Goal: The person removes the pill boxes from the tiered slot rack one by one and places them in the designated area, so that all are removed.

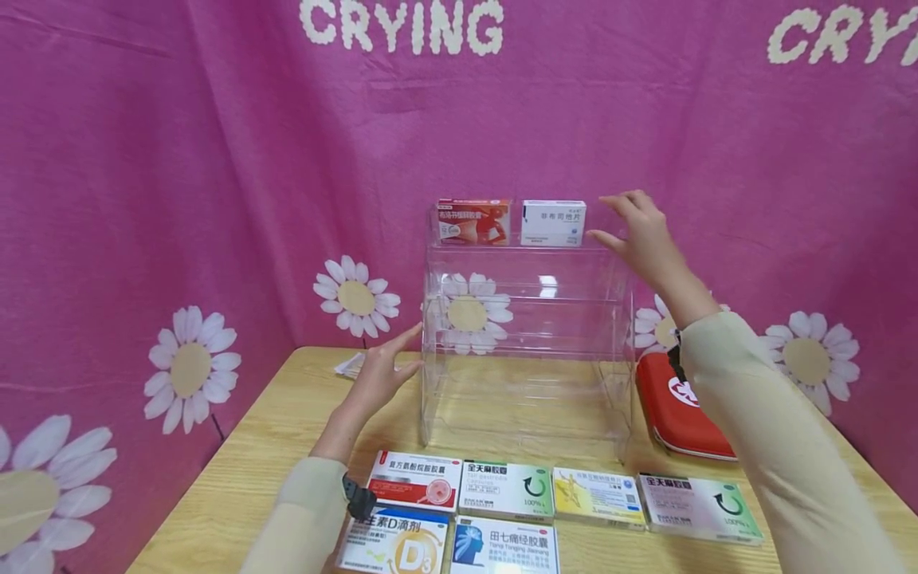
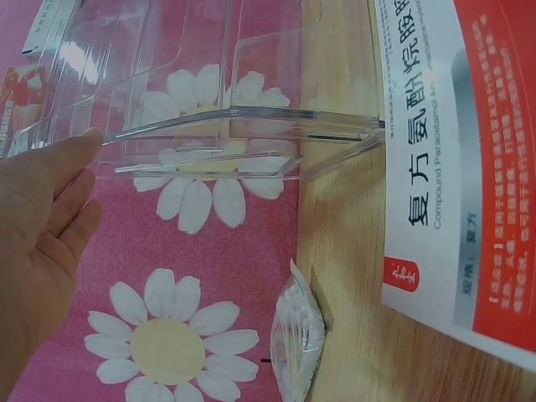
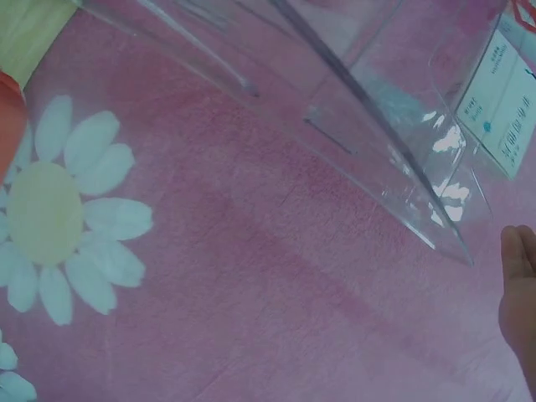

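Note:
A clear acrylic tiered rack [image 1: 527, 319] stands on the table. On its top tier sit a red medicine box [image 1: 473, 222] and, to the right, a white medicine box [image 1: 553, 223]. My right hand [image 1: 641, 235] is raised at the rack's upper right corner, thumb and fingers spread apart, just right of the white box and holding nothing. My left hand [image 1: 378, 373] is at the rack's left side, its fingertips right at the clear side panel [image 2: 243, 113]. In the left wrist view its fingers look extended, with nothing gripped.
In front of the rack lie several medicine boxes, among them a red-and-white box [image 1: 416, 479], a yellow-and-white box [image 1: 599, 496] and a vitamin D box [image 1: 393, 544]. A red zip case [image 1: 670, 414] lies right of the rack. A packet of cotton swabs [image 2: 297, 335] lies behind my left hand.

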Tool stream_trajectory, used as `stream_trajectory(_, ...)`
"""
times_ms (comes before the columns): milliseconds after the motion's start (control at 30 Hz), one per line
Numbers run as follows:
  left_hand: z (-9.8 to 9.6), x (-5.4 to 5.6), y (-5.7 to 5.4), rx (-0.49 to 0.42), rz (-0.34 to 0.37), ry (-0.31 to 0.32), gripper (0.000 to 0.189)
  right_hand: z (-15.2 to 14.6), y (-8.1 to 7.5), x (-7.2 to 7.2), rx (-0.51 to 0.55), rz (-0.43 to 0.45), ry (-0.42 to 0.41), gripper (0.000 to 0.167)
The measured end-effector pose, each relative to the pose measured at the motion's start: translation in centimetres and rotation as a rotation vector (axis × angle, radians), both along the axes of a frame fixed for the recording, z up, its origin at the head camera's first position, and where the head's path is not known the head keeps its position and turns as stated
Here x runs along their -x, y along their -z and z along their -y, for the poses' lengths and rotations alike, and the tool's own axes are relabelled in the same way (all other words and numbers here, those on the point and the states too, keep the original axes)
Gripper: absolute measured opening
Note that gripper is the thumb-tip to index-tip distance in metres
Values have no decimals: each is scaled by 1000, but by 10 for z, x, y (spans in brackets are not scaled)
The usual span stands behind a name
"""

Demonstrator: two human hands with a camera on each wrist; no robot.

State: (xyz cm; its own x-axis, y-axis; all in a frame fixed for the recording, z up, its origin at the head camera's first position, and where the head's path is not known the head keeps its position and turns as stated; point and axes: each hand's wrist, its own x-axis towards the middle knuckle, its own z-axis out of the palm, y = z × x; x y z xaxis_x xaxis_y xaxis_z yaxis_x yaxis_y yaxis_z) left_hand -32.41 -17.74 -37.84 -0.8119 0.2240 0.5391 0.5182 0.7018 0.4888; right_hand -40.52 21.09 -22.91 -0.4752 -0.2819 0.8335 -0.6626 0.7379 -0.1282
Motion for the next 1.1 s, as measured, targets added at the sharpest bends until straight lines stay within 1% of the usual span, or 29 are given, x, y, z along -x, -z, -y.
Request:
stream_trajectory(67,0,1,1,1,-1,1,61,6,-4,7,-29,30,27,51)
stream_trajectory(167,0,2,2,6,-10,2,61,15,-8,15,-67,117,73,52)
stream_trajectory(300,0,3,3,12,-32,0,61,25,-10,24,-103,229,92,49)
stream_trajectory(367,0,2,3,11,-41,-1,61,28,-10,27,-104,251,91,45)
stream_trajectory(567,0,3,4,9,-28,2,61,34,-6,30,-45,237,111,32)
stream_trajectory(667,0,3,3,12,-27,-5,60,36,-8,30,-44,232,134,30)
stream_trajectory(833,-1,3,2,9,-4,-11,61,38,-10,29,-50,241,169,28)
stream_trajectory(1100,-1,3,4,5,2,-13,61,37,-8,30,-29,198,134,24)
